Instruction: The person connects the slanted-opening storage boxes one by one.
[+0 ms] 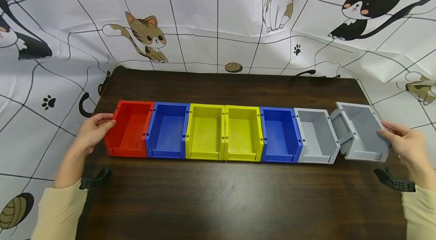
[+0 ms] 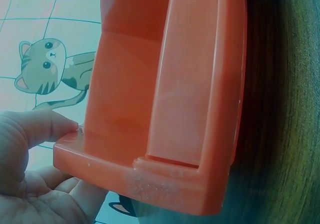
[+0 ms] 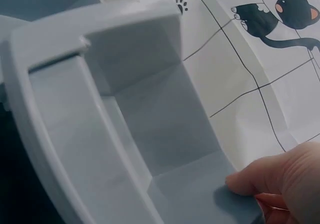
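A row of plastic bins crosses the dark table. At its left end my left hand (image 1: 93, 132) pinches the outer side wall of the red bin (image 1: 131, 128), thumb over the rim, as the left wrist view also shows. My right hand (image 1: 405, 142) grips the right side wall of a grey bin (image 1: 366, 130), thumb inside it. That bin sits tilted at the right end, with a wedge-shaped gap from the neighbouring grey bin (image 1: 317, 134). Between the ends stand a blue bin (image 1: 167, 130), two yellow bins (image 1: 206, 130) and another blue bin (image 1: 280, 132), side by side.
The dark wooden table (image 1: 218, 198) reaches toward me in front of the row. White cloth (image 1: 190, 16) printed with cats and grid lines hangs behind and to the sides. A dark strap (image 1: 395, 182) is on the right wrist, another (image 1: 95, 180) on the left.
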The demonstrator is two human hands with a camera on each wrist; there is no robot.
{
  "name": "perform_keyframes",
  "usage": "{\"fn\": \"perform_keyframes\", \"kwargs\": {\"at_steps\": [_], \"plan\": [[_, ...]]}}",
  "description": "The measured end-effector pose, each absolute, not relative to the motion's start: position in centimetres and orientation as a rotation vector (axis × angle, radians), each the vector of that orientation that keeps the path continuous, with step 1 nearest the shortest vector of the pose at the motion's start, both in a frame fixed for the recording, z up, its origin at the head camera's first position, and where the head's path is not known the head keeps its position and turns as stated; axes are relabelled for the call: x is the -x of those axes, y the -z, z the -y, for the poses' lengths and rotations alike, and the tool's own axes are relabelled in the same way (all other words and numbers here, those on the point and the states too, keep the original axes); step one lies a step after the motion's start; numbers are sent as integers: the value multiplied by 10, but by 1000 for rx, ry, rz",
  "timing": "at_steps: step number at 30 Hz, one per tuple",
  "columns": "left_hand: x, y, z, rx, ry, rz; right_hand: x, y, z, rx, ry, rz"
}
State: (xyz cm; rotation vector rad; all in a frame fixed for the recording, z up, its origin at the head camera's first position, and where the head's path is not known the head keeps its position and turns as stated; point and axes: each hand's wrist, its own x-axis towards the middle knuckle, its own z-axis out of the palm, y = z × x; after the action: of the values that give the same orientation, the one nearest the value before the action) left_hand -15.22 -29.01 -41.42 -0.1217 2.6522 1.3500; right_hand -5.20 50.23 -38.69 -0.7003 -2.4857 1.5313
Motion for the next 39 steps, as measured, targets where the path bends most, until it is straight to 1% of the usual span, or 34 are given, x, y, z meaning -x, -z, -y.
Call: {"fn": "perform_keyframes", "kwargs": {"at_steps": [5,9,12,16,19,24,30,39], "plan": [[152,412,290,119,-1356,-2644,56,416,-529,750,-1385,2459],[152,412,290,123,-1357,-2641,53,403,-512,740,-1388,2476],[152,412,290,124,-1361,-2639,50,402,-507,698,-1345,2517],[151,412,289,120,-1358,-2642,47,409,-512,695,-1317,2515],[150,411,289,124,-1346,-2643,43,396,-498,704,-1235,2620],[150,410,288,139,-1342,-2632,45,375,-481,610,-908,2969],[150,410,288,151,-1329,-2622,53,367,-470,519,-906,3103],[151,411,288,147,-1334,-2632,62,359,-463,539,-897,3190]]}}
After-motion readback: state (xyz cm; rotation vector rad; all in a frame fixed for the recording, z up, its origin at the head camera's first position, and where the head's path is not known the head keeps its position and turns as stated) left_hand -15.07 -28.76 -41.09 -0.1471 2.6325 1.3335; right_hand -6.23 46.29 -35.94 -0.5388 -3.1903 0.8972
